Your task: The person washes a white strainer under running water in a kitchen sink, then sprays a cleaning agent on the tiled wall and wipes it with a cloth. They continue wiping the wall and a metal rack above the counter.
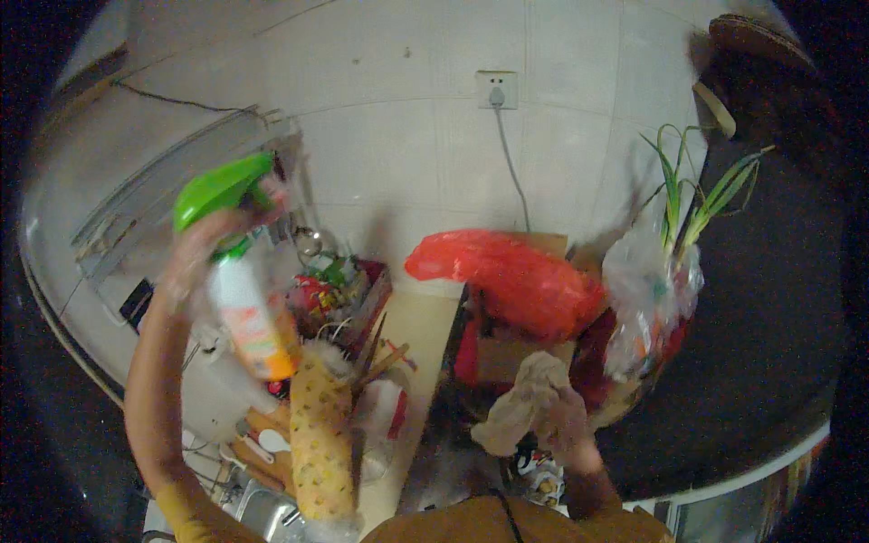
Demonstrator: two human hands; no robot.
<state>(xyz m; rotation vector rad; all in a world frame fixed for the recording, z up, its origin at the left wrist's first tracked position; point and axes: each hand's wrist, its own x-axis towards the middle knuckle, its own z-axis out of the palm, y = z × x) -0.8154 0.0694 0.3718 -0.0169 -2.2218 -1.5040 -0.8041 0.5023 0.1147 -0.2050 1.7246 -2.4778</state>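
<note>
Around the neck of a spray bottle [248,305] with a bright green trigger head, my left hand [210,237] is closed, holding it raised at the left; the hand is blurred. A crumpled pale cloth [523,407] is gripped in my right hand [567,421], low in front of me. Beyond the cloth, a red plastic bag [502,278] lies over a cardboard box [509,360]. Below the bottle there is a long yellow patterned roll or sleeve [321,441] with clear plastic at its ends.
Green onions [713,210] stick out of a clear plastic bag [638,312] at the right. A box of packets [333,292] stands left of centre. A plugged wall socket [497,90] is on the tiled wall. Wooden boards and a white spoon [273,441] lie near a metal container [265,509].
</note>
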